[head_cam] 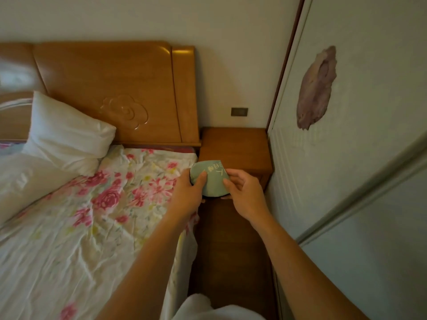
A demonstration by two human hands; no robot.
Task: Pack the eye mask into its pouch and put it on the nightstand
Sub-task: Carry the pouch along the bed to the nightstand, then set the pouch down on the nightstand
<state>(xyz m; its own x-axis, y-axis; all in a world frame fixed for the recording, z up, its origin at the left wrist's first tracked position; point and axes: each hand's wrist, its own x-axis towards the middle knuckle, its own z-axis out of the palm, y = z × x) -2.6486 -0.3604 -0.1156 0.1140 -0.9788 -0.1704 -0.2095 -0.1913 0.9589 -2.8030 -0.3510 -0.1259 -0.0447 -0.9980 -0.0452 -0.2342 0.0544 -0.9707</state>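
A person standing beside a bed (76,215) holds a pale green pouch (211,179) in both hands, just in front of the near edge of a wooden nightstand (233,146). The left hand (187,192) is closed on the pouch's left side, thumb pressed flat across its face; the right hand (242,192) pinches its right edge between thumb and fingers. The pouch bears printed lettering and looks rounded and filled, with a dark rim showing along its lower edge, though whether that is the eye mask inside cannot be told, nor whether the opening is shut. The nightstand sits in the corner, with the wooden headboard (111,88) to its left, a wardrobe door (346,158) to its right and a wall socket (239,111) above it; a white pillow (67,137) leans on the headboard farther left. The packing appears all but done, with the placing yet to come. The risk from here seems slight but real: if the pouch is let go before it is fully over the nightstand's top, the soft bundle could slide off the near edge into the dark gap between nightstand and bed, and an unclosed mouth could let the contents slip out as it is laid down.
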